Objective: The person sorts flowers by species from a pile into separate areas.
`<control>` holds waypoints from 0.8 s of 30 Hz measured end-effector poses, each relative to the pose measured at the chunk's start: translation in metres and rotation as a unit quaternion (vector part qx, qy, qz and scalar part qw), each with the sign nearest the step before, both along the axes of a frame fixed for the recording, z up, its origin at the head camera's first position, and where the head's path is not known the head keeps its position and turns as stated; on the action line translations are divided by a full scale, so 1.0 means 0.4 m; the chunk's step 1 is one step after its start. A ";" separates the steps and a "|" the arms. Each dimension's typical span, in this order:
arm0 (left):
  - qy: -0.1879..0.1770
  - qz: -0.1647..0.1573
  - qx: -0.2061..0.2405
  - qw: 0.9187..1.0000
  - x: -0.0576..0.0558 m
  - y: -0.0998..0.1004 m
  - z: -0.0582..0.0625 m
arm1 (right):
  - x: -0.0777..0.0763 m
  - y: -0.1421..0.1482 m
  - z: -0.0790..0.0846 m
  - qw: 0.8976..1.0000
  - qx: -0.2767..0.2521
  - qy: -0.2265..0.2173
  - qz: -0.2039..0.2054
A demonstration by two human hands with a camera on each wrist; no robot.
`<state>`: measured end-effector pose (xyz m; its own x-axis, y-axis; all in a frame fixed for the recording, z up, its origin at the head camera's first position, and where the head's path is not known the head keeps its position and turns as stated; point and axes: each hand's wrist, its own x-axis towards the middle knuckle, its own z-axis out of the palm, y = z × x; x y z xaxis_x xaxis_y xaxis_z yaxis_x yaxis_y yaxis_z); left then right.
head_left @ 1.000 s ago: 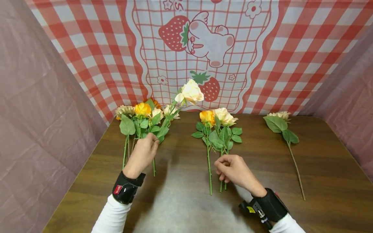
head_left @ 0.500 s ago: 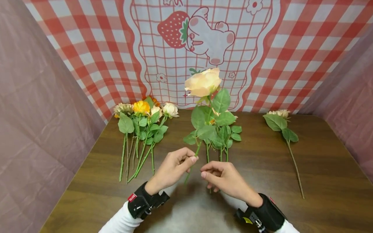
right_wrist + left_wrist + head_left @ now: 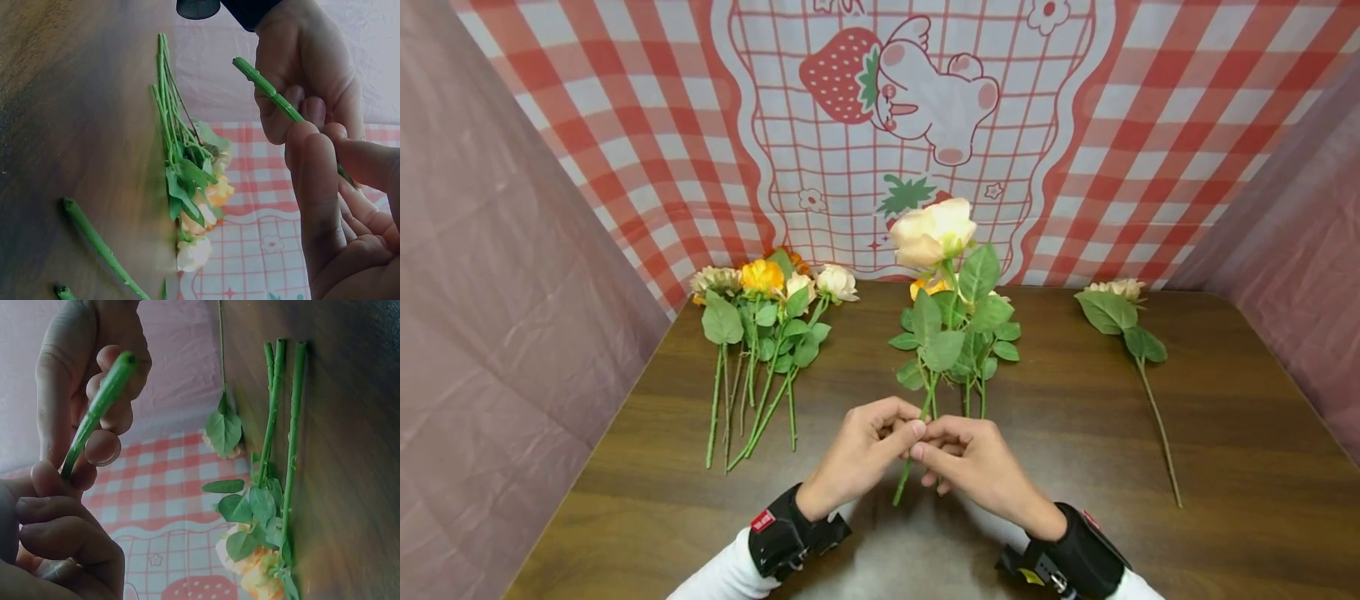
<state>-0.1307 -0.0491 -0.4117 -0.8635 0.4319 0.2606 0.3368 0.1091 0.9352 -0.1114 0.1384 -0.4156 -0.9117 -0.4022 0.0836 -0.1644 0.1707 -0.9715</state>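
Observation:
A cream rose (image 3: 934, 232) with green leaves stands up in front of me, clear of the table in the head view. My left hand (image 3: 865, 446) pinches its stem between thumb and fingers. From the other side my right hand (image 3: 981, 462) pinches the same stem, fingertips right against the left hand's. The cut lower end of the stem (image 3: 103, 403) sticks out beneath both hands in the left wrist view. Behind the held rose lie several more flowers, an orange rose (image 3: 928, 287) among them, partly hidden by its leaves.
To the left on the wooden table (image 3: 647, 500) lies a bunch of several flowers, with an orange bloom (image 3: 763, 277) and a white rose (image 3: 837, 283). One pale flower (image 3: 1105, 310) with a long stem lies alone at the right. A checked cloth (image 3: 647, 125) hangs behind.
My left hand has carried the cream rose from the left bunch rightward to the middle. My right hand has shifted slightly left and now grips the stem too.

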 end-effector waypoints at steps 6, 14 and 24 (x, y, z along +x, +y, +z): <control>0.005 0.005 0.004 1.000 -0.003 -0.001 -0.005 | 0.000 -0.001 -0.003 1.000 -0.019 -0.005 -0.003; 0.041 0.009 -0.048 0.998 -0.007 -0.012 0.004 | -0.012 0.011 -0.003 1.000 0.000 0.006 -0.028; 0.048 0.047 -0.077 0.995 -0.010 -0.029 0.023 | -0.053 0.062 -0.009 0.991 0.056 -0.020 -0.117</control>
